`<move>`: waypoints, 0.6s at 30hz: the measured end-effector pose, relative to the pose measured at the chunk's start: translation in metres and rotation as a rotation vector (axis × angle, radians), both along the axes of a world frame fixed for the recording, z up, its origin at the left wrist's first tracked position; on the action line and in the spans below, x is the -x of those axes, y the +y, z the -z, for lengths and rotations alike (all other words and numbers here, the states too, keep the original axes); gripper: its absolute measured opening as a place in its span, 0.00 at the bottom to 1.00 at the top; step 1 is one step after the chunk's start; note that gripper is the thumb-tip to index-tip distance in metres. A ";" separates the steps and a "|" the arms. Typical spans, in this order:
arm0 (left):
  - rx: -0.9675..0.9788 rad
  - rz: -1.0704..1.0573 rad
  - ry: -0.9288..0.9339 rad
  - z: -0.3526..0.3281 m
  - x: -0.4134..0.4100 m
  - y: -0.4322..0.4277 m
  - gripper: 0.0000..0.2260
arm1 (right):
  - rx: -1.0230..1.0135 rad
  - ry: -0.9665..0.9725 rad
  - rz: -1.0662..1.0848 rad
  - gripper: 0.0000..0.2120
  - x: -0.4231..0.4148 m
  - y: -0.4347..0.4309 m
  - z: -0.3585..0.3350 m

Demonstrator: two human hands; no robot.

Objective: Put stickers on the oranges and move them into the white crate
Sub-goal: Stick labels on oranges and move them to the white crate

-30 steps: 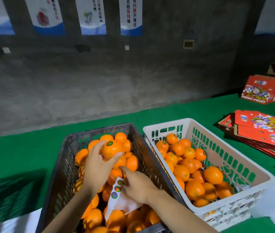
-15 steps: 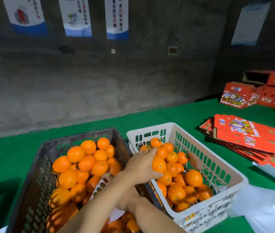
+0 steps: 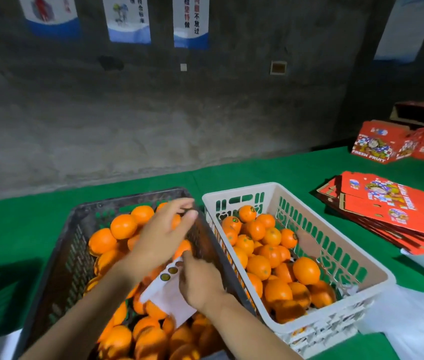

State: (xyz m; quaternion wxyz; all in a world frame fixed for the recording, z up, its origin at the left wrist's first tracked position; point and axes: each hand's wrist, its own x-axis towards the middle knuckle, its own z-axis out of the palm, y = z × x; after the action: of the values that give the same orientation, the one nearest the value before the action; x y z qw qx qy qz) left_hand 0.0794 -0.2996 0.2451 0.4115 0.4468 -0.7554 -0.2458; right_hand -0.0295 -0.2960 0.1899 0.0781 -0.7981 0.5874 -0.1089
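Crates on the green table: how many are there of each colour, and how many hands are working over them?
Dark crate: 1
White crate: 1
Hands: 2, the left hand and the right hand, both over the dark crate
Total: 2 crates and 2 hands, 4 things.

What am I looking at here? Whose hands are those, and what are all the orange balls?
A person wears a camera on their head, so you see their own hands from above. The orange balls are oranges, piled in a dark crate. Beside it stands a white crate for stickered oranges. The right hand holds a white sticker sheet. The left hand hovers open above the dark crate, holding nothing. Both crates sit on a green table, with flat red boxes on the right.
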 end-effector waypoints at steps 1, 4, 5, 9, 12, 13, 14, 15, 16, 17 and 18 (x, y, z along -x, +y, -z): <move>-0.023 -0.070 0.024 0.003 -0.022 0.000 0.22 | 0.132 -0.060 0.103 0.12 0.031 0.025 0.000; -0.062 -0.262 -0.055 0.031 -0.069 0.010 0.25 | 0.048 -0.261 0.150 0.08 0.018 0.035 0.002; -0.044 -0.297 -0.122 0.043 -0.080 0.016 0.26 | -0.003 -0.349 0.157 0.06 0.006 0.042 0.003; -0.163 -0.136 -0.414 0.067 -0.091 0.024 0.35 | -0.070 -0.686 0.237 0.06 0.010 0.033 0.009; -0.115 -0.093 -0.477 0.064 -0.089 0.021 0.19 | -0.111 -0.795 0.218 0.05 0.007 0.036 0.010; -0.098 -0.091 -0.456 0.063 -0.087 0.021 0.11 | -0.122 -0.797 0.219 0.06 0.007 0.036 0.010; -0.097 -0.090 -0.414 0.061 -0.085 0.022 0.08 | -0.126 -0.783 0.219 0.05 0.008 0.035 0.012; -0.093 -0.089 -0.391 0.062 -0.085 0.023 0.10 | -0.111 -0.742 0.223 0.04 0.009 0.036 0.012; -0.070 -0.100 -0.418 0.062 -0.085 0.024 0.10 | -0.080 -0.696 0.227 0.02 0.010 0.035 0.015; -0.007 -0.119 -0.488 0.062 -0.087 0.025 0.09 | -0.037 -0.636 0.227 0.05 0.012 0.036 0.016; 0.079 -0.143 -0.574 0.062 -0.088 0.026 0.08 | 0.017 -0.575 0.205 0.11 0.013 0.036 0.017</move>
State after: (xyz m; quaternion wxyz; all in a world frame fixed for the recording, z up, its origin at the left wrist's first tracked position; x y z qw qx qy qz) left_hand 0.1678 -0.2739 0.1835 0.2143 0.5338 -0.8165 -0.0501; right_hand -0.0424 -0.2600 0.1728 0.2229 -0.6719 0.6177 -0.3425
